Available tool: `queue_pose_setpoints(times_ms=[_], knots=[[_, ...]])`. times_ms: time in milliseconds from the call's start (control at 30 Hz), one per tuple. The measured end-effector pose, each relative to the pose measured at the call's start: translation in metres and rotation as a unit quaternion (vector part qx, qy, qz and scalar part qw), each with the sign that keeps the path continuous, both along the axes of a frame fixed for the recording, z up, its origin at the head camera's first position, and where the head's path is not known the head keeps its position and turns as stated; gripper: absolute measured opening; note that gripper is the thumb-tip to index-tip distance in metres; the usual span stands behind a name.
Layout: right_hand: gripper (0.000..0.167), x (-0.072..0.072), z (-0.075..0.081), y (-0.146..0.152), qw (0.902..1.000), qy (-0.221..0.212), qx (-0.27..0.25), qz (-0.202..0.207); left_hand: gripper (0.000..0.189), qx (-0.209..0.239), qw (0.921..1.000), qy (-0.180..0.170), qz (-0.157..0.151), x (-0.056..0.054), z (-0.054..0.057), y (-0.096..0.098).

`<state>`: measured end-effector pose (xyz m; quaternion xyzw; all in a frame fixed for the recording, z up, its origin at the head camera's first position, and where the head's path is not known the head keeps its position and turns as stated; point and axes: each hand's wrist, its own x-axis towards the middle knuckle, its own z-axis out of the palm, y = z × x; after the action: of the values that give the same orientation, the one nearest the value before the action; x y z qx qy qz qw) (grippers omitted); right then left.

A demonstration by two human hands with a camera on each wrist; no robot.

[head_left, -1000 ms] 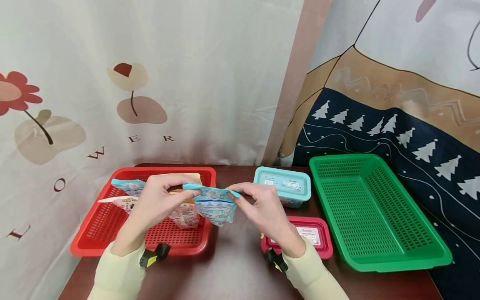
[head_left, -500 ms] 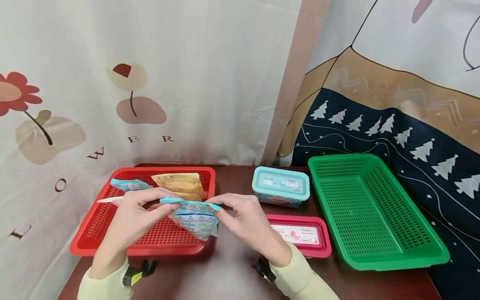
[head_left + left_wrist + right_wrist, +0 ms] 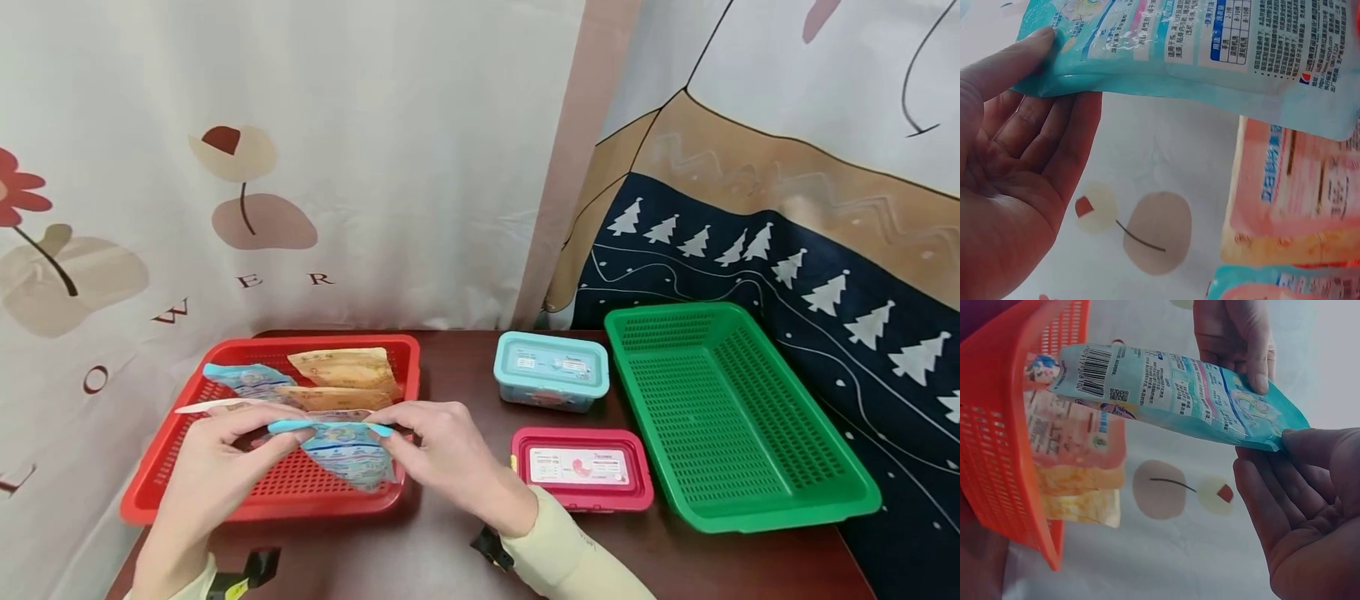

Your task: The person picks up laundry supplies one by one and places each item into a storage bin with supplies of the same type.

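Note:
A light-blue printed pouch (image 3: 348, 457) hangs by its top edge over the front right part of the red basket (image 3: 330, 507). My left hand (image 3: 213, 471) pinches its left top corner between thumb and fingers. At the opposite corner, my right hand (image 3: 442, 454) pinches it the same way. Barcode and printed text show on the pouch (image 3: 1166, 400) in the right wrist view. Behind it in the basket stand another blue pouch (image 3: 247, 379), a white-edged pouch (image 3: 225, 406) and yellow-brown pouches (image 3: 352, 367). A pink pouch (image 3: 1297, 181) shows in the left wrist view.
To the right on the dark table (image 3: 442, 558) sit a light-blue lidded box (image 3: 551, 367) and a pink lidded box (image 3: 585, 468). A green basket (image 3: 855, 492) stands at the far right. Printed curtains (image 3: 420, 167) hang behind the table.
Both hands have carried the blue pouch left and slightly down, from the basket's right edge to over its front part. The head view has shifted slightly.

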<state>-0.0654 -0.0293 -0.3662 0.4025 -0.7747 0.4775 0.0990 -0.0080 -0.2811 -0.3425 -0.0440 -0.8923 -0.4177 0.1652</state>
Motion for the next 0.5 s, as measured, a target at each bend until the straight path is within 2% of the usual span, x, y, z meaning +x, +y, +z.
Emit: queue_pose_setpoints(times_ms=[267, 500], knots=[[0.019, -0.003, -0.014, -0.012, 0.9981, 0.039, 0.045, -0.014, 0.019, 0.005, 0.9996, -0.007, 0.026, 0.0, -0.019, -0.01], [0.021, -0.008, -0.027, -0.021, 0.9954, 0.053, 0.079, -0.012, 0.025, 0.009, 0.9954, -0.064, 0.071, 0.003, -0.034, -0.018]])
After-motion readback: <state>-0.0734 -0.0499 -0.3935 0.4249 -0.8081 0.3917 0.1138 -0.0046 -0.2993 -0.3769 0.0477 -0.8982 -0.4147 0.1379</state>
